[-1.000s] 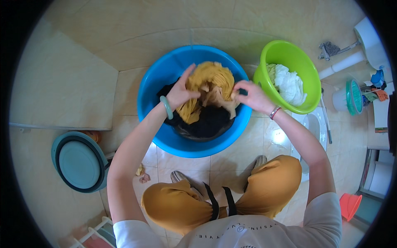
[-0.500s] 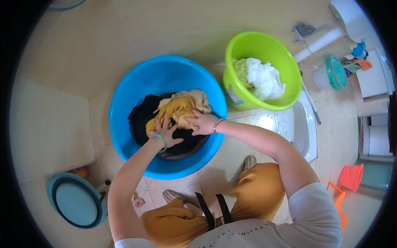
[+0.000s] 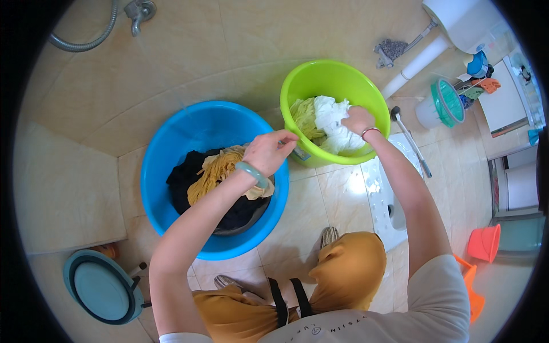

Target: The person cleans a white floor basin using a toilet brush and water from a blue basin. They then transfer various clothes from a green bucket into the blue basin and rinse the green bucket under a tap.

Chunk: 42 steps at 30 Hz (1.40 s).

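A light green tub (image 3: 374,100) holds a bunched white cloth (image 3: 341,139) beside a pale yellow-green one (image 3: 306,117). My right hand (image 3: 359,120) is in this tub, its fingers closed on the white cloth and partly hidden. Near that tub's left rim hovers my left hand (image 3: 270,152), with nothing seen in it and a small gap between bent fingers and thumb. Below it stands a blue tub (image 3: 160,143). Inside lie dark garments (image 3: 186,174) and, on top of them, a mustard-yellow garment (image 3: 214,174) and a cream cloth (image 3: 260,191).
A white squat toilet (image 3: 389,220) and a long-handled brush (image 3: 413,140) lie to the right. Farther right are a small bin (image 3: 430,111) and a red bucket (image 3: 484,243). A grey-blue basin (image 3: 103,291) leans at the lower left. A tap (image 3: 139,16) juts from the wall.
Both hands have left the clothes in the blue tub and moved right. My right hand has gone into the green tub and taken hold of the white cloth. The view has shifted.
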Tool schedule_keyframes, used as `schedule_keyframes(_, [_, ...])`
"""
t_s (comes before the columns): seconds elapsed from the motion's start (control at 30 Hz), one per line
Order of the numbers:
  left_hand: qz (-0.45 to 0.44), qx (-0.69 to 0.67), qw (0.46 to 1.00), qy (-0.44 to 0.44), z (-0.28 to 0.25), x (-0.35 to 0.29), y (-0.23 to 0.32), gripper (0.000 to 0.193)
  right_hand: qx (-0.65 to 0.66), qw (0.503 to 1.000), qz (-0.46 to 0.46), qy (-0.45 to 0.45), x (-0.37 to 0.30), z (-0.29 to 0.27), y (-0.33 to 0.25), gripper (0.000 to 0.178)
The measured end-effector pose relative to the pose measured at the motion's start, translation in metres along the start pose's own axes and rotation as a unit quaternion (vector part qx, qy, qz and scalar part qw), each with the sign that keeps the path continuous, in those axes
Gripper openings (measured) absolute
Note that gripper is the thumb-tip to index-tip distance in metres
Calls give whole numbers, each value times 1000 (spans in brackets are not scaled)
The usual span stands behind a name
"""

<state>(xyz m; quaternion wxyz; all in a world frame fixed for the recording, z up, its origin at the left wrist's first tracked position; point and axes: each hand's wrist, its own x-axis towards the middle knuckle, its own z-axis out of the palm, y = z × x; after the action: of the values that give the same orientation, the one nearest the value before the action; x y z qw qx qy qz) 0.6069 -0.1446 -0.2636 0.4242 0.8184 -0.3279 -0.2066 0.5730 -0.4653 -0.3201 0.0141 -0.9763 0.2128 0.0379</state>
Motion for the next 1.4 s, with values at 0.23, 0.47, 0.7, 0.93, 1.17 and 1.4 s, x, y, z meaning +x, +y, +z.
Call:
schedule_keyframes(0.23, [-58, -159, 985, -7, -23, 11, 9, 33, 754, 646, -106, 52, -45, -166, -22, 19])
schedule_keyframes(0.47, [174, -189, 948, 186, -15, 51, 24, 66, 837, 385, -386, -42, -82, -270, -53, 29])
schedule_keyframes(0.7, [165, -219, 958, 81, -20, 53, 73, 77, 783, 390, -484, 24, -112, -330, -126, 24])
schedule_keyframes(0.93, [-20, -450, 892, 33, -8, 40, 24, 32, 744, 526, -407, 59, -103, -301, -160, 24])
schedule_keyframes(1.17, [20, -548, 833, 76, -95, -12, 84, 25, 448, 862, -212, -111, -60, -147, -42, 81])
schedule_keyframes(1.4, [204, -591, 780, 21, -155, -49, 125, 41, 726, 666, -159, -70, -69, -110, -111, 62])
